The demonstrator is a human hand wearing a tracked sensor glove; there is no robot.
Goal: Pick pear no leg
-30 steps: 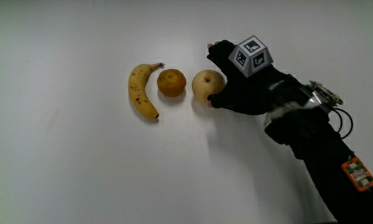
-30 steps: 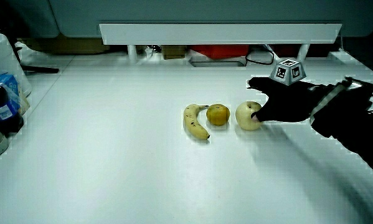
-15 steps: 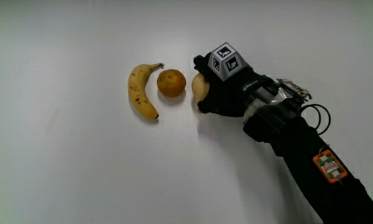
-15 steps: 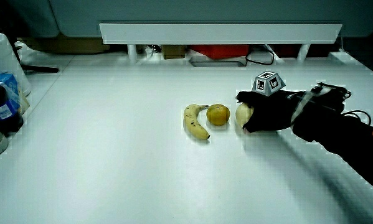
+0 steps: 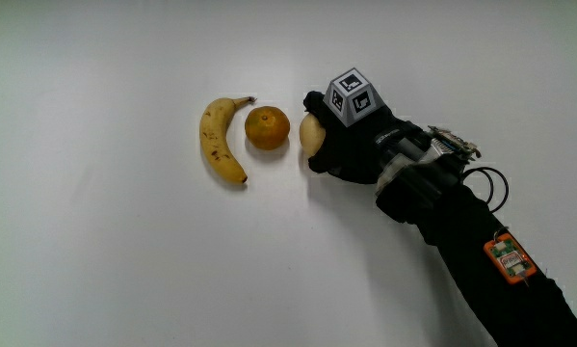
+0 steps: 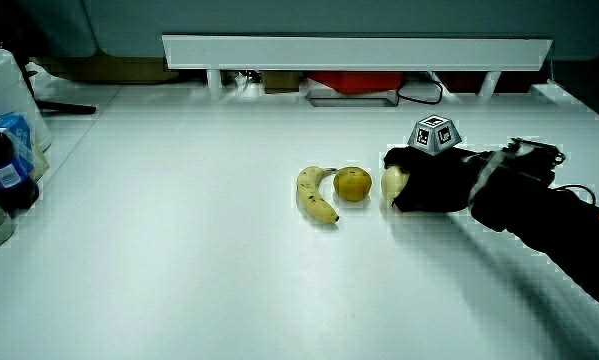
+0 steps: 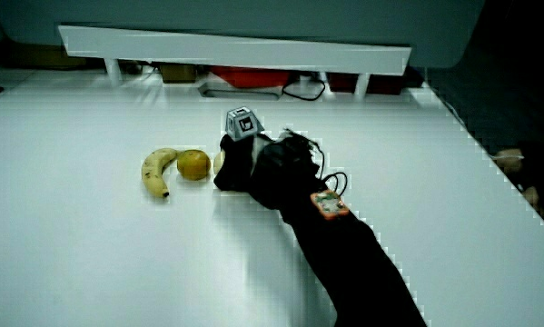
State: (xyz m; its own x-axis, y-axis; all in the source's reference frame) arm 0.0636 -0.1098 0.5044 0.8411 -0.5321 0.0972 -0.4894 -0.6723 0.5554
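The hand [image 5: 351, 145] covers the pear [image 5: 310, 134], grip closed around it; the orange [image 5: 267, 127] lies at nine o'clock, just beside.

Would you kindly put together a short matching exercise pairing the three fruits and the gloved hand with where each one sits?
Things:
1. banana
2. orange
3. pear
4. hand

Places:
A. between two fruits
B. closed over the pear
C. end of the row, beside the orange only
D. mostly covered by the glove

Pairs: 1-C, 2-A, 3-D, 4-B
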